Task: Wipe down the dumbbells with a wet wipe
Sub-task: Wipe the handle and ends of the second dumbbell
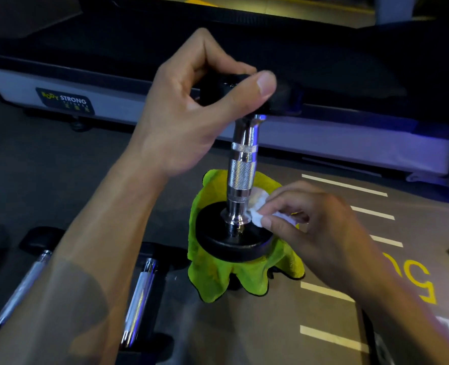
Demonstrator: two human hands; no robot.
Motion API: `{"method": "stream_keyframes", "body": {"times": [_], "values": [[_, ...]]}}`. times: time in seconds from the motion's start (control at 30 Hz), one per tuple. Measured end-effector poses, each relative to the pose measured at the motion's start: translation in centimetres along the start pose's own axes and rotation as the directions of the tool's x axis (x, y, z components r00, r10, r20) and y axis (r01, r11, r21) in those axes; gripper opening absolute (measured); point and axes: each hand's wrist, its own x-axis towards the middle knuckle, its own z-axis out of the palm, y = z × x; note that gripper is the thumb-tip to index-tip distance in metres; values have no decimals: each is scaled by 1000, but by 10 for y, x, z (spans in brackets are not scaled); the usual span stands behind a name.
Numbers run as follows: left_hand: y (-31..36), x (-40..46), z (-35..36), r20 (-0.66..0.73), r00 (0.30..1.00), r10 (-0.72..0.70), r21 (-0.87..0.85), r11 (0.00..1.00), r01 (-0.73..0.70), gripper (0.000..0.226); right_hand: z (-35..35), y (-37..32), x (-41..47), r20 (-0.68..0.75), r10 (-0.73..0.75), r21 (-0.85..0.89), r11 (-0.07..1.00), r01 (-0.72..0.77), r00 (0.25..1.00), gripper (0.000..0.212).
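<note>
Dumbbell: black-plated, chrome-handled dumbbell (240,180) upright on crumpled lime-green cloth (218,277).
Left hand (191,111): gripping top plate.
Right hand (310,227): pinching small white wet wipe (256,209) against handle base.

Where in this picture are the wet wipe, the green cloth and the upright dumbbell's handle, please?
wet wipe (256,216): head view, on the white wad against the handle's base.
green cloth (226,279): head view, on the front fold below the lower weight.
dumbbell handle (242,169): head view, on the knurled chrome middle.
</note>
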Motion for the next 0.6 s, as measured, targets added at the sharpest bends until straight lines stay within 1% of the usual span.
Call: {"method": "stream_keyframes", "body": {"times": [0.1,0.17,0.23,0.3,0.33,0.4,0.47,0.5,0.6], "values": [[-1,2,-4,41,998,-38,-58,997,41,21,-4,-6,-5,74,14,111,994,-22,997,8],[-3,2,-4,49,995,-85,-112,990,90,19,-6,-14,-11,118,-14,121,993,0,993,20],[-4,2,-3,56,991,-118,-155,980,126,15,-1,-24,-15,110,-64,88,995,54,992,26],[-5,1,-3,64,990,-129,-173,975,139,10,8,-32,-14,40,-149,-31,988,151,988,25],[-4,1,-3,70,989,-128,-177,974,138,10,12,-33,-11,3,-167,-72,983,166,986,23],[-4,1,-2,80,989,-124,-181,974,136,10,20,-34,-4,-49,-163,-62,985,160,985,15],[-3,0,-2,82,989,-123,-181,974,136,11,26,-37,1,-124,-185,-73,981,177,975,14],[-3,0,-3,79,989,-126,-178,974,138,12,29,-40,3,-187,-221,-115,973,202,957,14],[-4,0,-5,45,987,-155,-146,976,160,18,27,-48,14,-380,-334,-213,939,269,863,5]]}}
